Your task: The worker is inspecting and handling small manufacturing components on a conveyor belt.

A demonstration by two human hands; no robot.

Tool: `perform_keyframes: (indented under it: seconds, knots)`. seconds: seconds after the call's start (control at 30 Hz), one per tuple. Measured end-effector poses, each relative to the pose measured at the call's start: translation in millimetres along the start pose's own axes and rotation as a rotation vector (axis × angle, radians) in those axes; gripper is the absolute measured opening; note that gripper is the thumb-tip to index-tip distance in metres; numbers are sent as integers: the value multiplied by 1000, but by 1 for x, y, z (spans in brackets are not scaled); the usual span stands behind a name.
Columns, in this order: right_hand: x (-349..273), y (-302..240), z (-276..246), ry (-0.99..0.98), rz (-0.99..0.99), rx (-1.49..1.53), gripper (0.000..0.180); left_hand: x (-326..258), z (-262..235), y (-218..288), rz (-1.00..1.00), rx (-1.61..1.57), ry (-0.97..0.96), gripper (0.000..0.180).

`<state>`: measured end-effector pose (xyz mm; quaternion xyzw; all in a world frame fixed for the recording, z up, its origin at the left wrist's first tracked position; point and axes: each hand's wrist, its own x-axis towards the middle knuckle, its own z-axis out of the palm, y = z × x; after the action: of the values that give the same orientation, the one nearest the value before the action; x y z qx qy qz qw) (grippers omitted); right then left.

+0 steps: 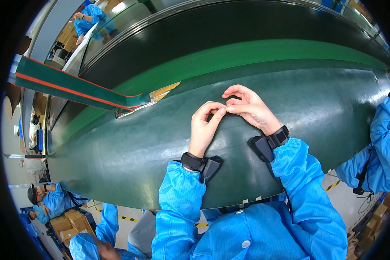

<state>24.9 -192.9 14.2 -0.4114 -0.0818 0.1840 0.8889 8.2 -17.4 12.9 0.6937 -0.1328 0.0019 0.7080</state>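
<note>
Over the dark green table (160,151), my left hand (202,125) and my right hand (254,109) meet at the fingertips. Thumb and forefinger of the left one are pressed together in a pinch. The right thumb touches that pinch, while the other right fingers curl above it. Whatever lies between the fingertips, if anything, is too small to make out. Each wrist wears a black band with a black box-shaped unit, over blue sleeves.
A green chute with red edges (78,86) slopes down onto the table at the left. A bright green conveyor strip (229,48) runs along the far side. One co-worker (377,143) stands at the right edge; others sit at the lower left near cardboard boxes (76,222).
</note>
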Motion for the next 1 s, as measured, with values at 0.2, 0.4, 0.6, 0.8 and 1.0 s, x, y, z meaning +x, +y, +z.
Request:
perform_keyframes:
  seconds: [0.2,0.4,0.6,0.8,1.0]
  knots:
    - [3,-3,2,8,13,-24,38,3,1,1,15,13,13,9]
    - [4,8,7,43,-110,-255,35,-2,-4,-5,17,130,72,8]
    - [0,11,2,99,-180,-533,34,-4,0,-6,196,350,109,7]
    - [1,8,8,48,-197,-714,32,-2,-2,-14,333,549,102,8]
    - [1,7,3,7,-206,-823,33,1,2,-19,377,612,129,10]
